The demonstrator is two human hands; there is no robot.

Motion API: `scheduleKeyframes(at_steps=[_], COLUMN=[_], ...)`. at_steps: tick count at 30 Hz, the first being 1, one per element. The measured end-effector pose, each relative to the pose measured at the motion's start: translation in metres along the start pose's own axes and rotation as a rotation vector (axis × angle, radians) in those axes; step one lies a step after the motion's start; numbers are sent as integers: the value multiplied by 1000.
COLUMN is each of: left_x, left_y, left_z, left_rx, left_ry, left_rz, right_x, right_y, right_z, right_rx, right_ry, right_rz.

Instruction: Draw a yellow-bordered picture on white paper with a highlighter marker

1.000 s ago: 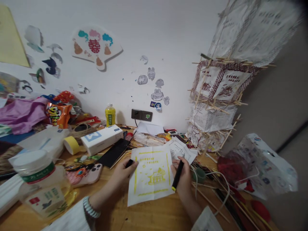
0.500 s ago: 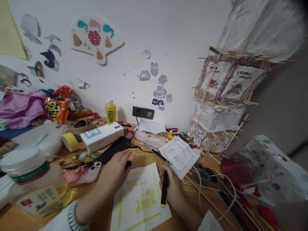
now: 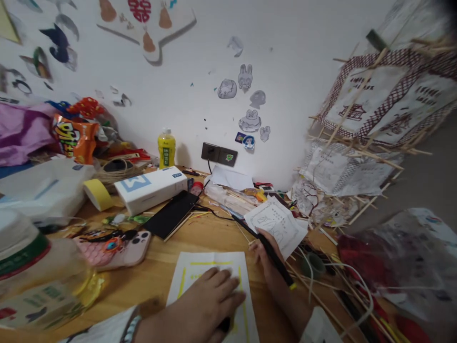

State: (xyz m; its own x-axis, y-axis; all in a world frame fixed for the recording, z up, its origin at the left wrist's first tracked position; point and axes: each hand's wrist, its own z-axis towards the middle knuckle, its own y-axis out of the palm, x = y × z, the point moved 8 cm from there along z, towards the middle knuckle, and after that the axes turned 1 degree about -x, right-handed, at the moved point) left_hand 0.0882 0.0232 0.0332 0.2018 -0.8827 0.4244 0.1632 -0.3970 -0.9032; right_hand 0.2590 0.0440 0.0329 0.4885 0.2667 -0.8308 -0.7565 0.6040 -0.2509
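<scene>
Paper (image 3: pixel 200 267) under my left hand (image 3: pixel 207 305), grip on black piece (image 3: pixel 224 325): can't tell; right hand (image 3: pixel 270 275) grasps marker (image 3: pixel 276 259); press flat, tip (image 3: pixel 293 286) clear.

White wall (image 3: pixel 293 57), paper cutouts (image 3: pixel 245 76) and fan-shaped decoration (image 3: pixel 152 35) stuck on. Dark double socket plate (image 3: pixel 218 154) low down, cord (image 3: pixel 209 166) plugged in. Wood-grain counter (image 3: pixel 153 281) against wall. Light soft and dim, far right side in grey shadow.
</scene>
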Motion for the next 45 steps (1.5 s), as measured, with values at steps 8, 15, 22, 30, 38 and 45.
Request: scheduleKeyframes(at_steps=[8,15,22,30,38,45], left_x=[6,4,1,-1,-1,2], left_y=[-1,-6,-1,7,7,3], left_z=[4,5,5,5,3,4], left_rx=[-67,-31,-75,-115,-58,-32], left_ry=[7,1,-14,-16,6,35], left_rz=[-14,-53,-24,27,70,73], right_x=[-13,4,0,2,7,6], right_y=[14,39,48,49,52,53], right_z=[4,5,8,6,6,7], right_rx=[-239,-442,-499,-512,-540,-547], right_ry=[-5,83,3,-14,-15,3], right_rz=[-19,-12,-82,-142,-148,-127])
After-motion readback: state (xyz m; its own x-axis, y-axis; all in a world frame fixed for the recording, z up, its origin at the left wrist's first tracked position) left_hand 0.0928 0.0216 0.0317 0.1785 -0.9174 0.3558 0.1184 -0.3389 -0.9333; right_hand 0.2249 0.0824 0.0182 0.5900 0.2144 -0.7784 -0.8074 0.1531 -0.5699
